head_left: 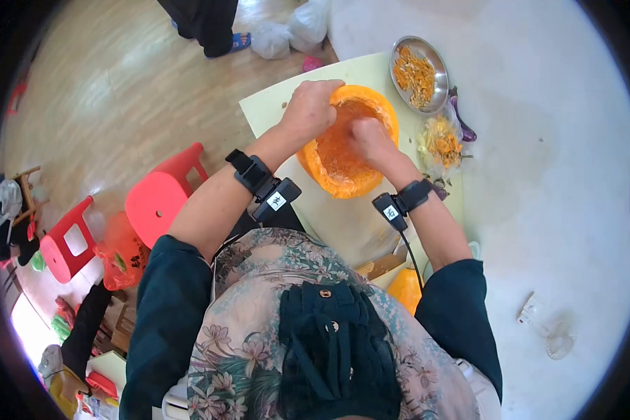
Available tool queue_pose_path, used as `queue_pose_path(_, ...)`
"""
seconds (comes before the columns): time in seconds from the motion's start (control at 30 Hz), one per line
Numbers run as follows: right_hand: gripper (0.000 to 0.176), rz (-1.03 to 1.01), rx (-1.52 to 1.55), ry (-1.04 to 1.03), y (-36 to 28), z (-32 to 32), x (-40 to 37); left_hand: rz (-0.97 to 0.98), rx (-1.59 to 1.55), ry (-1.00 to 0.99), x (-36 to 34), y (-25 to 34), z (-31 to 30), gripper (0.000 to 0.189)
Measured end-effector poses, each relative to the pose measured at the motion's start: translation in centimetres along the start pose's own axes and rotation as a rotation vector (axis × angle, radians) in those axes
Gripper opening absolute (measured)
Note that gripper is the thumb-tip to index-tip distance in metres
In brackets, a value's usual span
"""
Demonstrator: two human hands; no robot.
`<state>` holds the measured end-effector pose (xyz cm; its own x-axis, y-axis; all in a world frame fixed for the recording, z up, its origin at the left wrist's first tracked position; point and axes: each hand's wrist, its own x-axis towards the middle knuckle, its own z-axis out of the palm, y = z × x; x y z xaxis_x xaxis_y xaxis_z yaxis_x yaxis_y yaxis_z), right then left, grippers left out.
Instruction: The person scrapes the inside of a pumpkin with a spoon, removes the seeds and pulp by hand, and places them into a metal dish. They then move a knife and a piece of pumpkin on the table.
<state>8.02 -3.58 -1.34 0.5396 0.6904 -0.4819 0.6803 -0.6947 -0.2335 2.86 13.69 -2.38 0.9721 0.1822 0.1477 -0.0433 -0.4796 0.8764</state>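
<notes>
A hollowed orange pumpkin half [388, 115] faces up over the pale table, its inner wall stringy and wet. My left hand [310, 110] grips the rim at the upper left, fingers wrapped over the edge. Inside the hollow is my right hand [372, 140], its fingers curled down against the flesh; whatever they hold, if anything, is hidden. To the right of the pumpkin, a metal bowl [437, 91] holds orange pulp and seeds. Below that bowl lies a clear plastic bag with orange and yellow scraps [443, 142].
A purple eggplant [462, 119] lies by the bag at the wall. Another orange pumpkin piece [404, 289] is near my right elbow. Red stools [159, 199] stand on the left. One person's legs [206, 24] show at the top, another person [70, 371] at the lower left.
</notes>
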Motion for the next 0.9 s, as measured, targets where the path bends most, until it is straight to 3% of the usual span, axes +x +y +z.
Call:
queue_pose_path(0.03, 0.017, 0.033, -0.097, 0.178, 0.0, -0.2, -0.3, 0.013, -0.015, 0.002, 0.0, -0.1, 0.1, 0.044)
queue_pose_path(0.07, 0.017, 0.031, -0.101, 0.172, 0.3, 0.1, -0.5, 0.008, -0.019, 0.006, 0.1, -0.1, 0.2, 0.044)
queue_pose_path(0.13, 0.012, -0.136, -0.328, 0.443, 1.0, 1.2, -0.7, 0.007, 0.020, 0.004, 0.2, -0.1, 0.3, 0.043)
queue_pose_path(0.23, 0.019, -0.167, -0.407, 0.554, 0.6, 1.6, -0.7, -0.027, 0.014, -0.028, 0.3, 0.6, -0.1, 0.043)
queue_pose_path(0.37, 0.024, -0.205, -0.479, 0.540, -0.4, 1.0, -0.8, -0.025, 0.036, -0.037, 0.3, 0.6, -0.3, 0.043)
queue_pose_path(0.43, 0.028, -0.246, -0.694, 0.396, -0.7, 0.3, -0.9, -0.032, 0.049, -0.049, 0.4, 0.6, -0.1, 0.043)
queue_pose_path(0.53, 0.024, -0.235, -0.783, 0.321, 0.3, 1.4, 0.1, 0.009, 0.062, -0.025, 0.4, 0.6, 0.0, 0.043)
queue_pose_path(0.67, 0.030, -0.230, -0.767, 0.234, 0.7, 1.6, 1.1, -0.014, 0.024, -0.054, 0.6, 1.0, 0.0, 0.042)
queue_pose_path(0.9, 0.013, -0.168, -0.531, 0.051, 0.1, 1.1, 1.7, -0.025, 0.039, -0.051, 0.2, 1.4, 0.1, 0.040)
